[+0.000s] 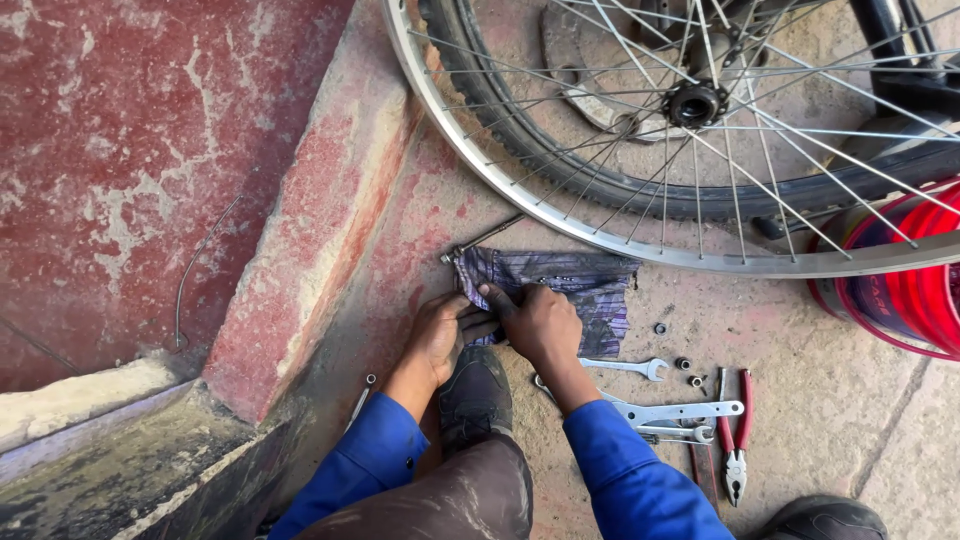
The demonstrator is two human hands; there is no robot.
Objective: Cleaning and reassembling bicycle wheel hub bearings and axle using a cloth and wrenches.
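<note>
Two hands on one cloth. Left hand [437, 335] and right hand [540, 322] side by side, fingers together, flat, pressing purple cloth [575, 285] onto concrete floor [800, 340], apparently to smooth it. Cloth lies just below rim of spoked wheel [690, 105]. Spanners [670, 410], red-handled pliers [735, 440] and loose nuts [685, 365] on floor right of wrists, within reach. Red bucket [900, 290] beside wheel.

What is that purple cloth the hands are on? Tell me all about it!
The purple cloth is a worn, stained rag with a ragged right edge, lying flat on the dusty concrete floor just below the bicycle wheel's rim. Both hands press on its lower left part: the left hand at its corner, the right hand on top. A metal tool touches its upper left corner.
</note>
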